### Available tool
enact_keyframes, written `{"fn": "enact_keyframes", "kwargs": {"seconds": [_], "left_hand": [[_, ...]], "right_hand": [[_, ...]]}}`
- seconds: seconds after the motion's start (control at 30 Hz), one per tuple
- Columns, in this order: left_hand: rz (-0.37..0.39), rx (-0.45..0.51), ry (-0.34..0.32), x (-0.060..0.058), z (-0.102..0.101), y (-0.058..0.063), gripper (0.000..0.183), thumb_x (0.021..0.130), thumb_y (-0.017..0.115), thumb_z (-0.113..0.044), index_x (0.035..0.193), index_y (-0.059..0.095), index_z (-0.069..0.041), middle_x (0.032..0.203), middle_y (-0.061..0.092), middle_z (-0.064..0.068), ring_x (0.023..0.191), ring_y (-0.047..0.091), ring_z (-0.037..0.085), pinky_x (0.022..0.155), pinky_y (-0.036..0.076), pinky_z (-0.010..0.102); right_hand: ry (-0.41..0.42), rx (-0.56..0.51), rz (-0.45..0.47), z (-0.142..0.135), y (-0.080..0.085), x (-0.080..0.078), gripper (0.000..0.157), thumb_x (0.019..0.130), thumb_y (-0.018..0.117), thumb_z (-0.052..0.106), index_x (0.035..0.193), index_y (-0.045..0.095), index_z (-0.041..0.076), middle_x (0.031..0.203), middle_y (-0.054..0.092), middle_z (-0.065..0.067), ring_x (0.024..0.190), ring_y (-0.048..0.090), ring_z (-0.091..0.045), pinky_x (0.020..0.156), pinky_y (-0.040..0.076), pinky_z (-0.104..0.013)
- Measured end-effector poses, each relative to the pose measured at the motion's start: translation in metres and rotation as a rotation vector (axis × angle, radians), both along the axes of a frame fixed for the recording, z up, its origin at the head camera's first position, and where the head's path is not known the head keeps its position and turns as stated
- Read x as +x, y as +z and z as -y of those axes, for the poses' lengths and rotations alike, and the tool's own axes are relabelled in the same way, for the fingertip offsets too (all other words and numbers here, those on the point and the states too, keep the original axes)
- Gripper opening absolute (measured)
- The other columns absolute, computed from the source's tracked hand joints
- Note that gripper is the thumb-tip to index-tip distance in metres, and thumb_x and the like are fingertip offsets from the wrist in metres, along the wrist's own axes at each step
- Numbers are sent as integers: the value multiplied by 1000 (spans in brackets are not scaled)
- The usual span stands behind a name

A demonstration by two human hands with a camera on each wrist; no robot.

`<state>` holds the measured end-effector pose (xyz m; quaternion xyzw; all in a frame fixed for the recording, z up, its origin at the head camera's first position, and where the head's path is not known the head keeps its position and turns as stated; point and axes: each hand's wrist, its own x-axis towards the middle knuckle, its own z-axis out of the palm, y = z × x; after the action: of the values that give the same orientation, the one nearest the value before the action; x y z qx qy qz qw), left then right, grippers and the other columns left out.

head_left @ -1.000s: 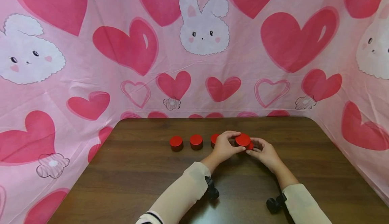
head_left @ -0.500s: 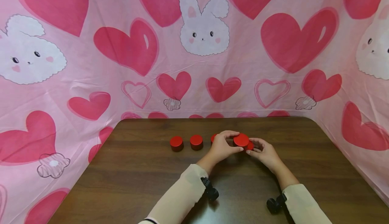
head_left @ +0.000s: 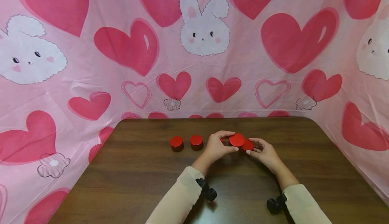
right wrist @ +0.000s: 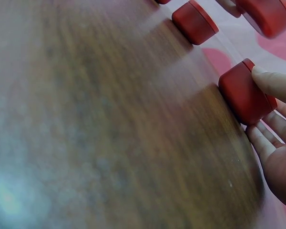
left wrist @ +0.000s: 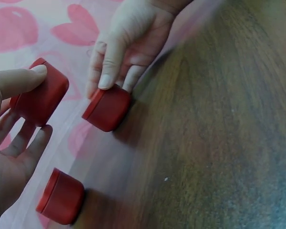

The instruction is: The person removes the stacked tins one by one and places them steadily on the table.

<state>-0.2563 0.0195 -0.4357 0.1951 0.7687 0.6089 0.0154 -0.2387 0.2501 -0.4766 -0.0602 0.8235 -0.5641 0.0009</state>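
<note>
Between the thumb and fingers of my left hand, a small round red tin with a lid is held up off the table; the left wrist view shows the same raised tin. Just right of it, my right hand pinches a second red tin, which stands on the table in the right wrist view, the thumb against its lid edge. A third tin stands on the table near the left hand, which mostly covers it in the head view.
Two more red tins, one farther left and one nearer the hands, stand in a row on the brown wooden table. A pink cloth with hearts and rabbits hangs behind the table and along its sides.
My left hand has shifted left with its raised tin, uncovering more of the tin at the right hand and covering more of the third tin. The right hand has stayed in place.
</note>
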Motion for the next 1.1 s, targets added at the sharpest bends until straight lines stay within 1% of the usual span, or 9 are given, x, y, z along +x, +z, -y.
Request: {"fn": "enact_keyframes", "kwargs": {"seconds": [0.07,0.13,0.2,0.37,0.53,0.63,0.8,1.03,1.1], "left_hand": [[0,4,0,1,3,1,52,69,89,-7,117,72,-17,115,66,-5,98,66,20,84,56,36],[-6,2,1,2,5,2,52,69,89,-7,117,73,-16,115,66,-4,99,65,22,86,55,40],[-16,-14,9,2,8,3,51,69,89,-8,117,73,-17,115,66,-5,100,64,20,87,55,40],[-38,-69,24,3,13,3,52,69,90,-12,117,73,-21,116,66,-9,108,60,16,91,52,35],[-33,-98,44,4,19,3,52,69,90,-16,117,73,-24,116,65,-14,113,57,13,96,48,34],[-32,-88,54,5,23,3,52,68,90,-17,117,73,-24,116,65,-13,115,56,13,98,47,37],[-37,-59,62,6,30,4,53,68,90,-14,118,73,-21,118,66,-9,116,57,16,100,46,43],[-49,-11,69,6,37,3,53,67,90,-10,117,73,-19,118,66,-7,115,57,16,98,48,42],[-51,3,68,7,39,3,53,68,90,-10,117,73,-18,118,66,-5,115,58,16,98,48,43]], "right_hand": [[0,1,0,0,0,0,60,86,75,11,137,48,-4,134,52,-28,119,55,-39,94,50,-30],[0,-1,-1,0,1,0,60,86,76,11,137,48,-4,133,52,-28,119,55,-39,94,50,-30],[0,-1,-2,0,1,0,60,86,76,11,137,48,-4,133,52,-28,119,55,-39,94,50,-30],[-3,6,-1,0,1,0,60,86,75,11,137,48,-4,133,52,-28,119,55,-40,94,50,-31],[-1,-3,-6,0,-1,1,60,86,76,11,136,48,-4,133,53,-27,119,55,-39,93,50,-30],[-2,-11,-13,0,-1,1,59,85,76,10,136,49,-4,132,53,-27,119,55,-39,93,50,-28],[-3,-9,-14,0,-2,1,59,85,76,10,136,49,-4,132,53,-26,120,54,-39,93,50,-26],[-1,1,-17,0,-2,1,59,85,76,10,136,49,-4,132,53,-26,120,53,-38,94,50,-28],[-3,7,-20,0,-1,1,59,85,76,11,136,49,-4,132,53,-26,120,53,-39,94,50,-29]]}}
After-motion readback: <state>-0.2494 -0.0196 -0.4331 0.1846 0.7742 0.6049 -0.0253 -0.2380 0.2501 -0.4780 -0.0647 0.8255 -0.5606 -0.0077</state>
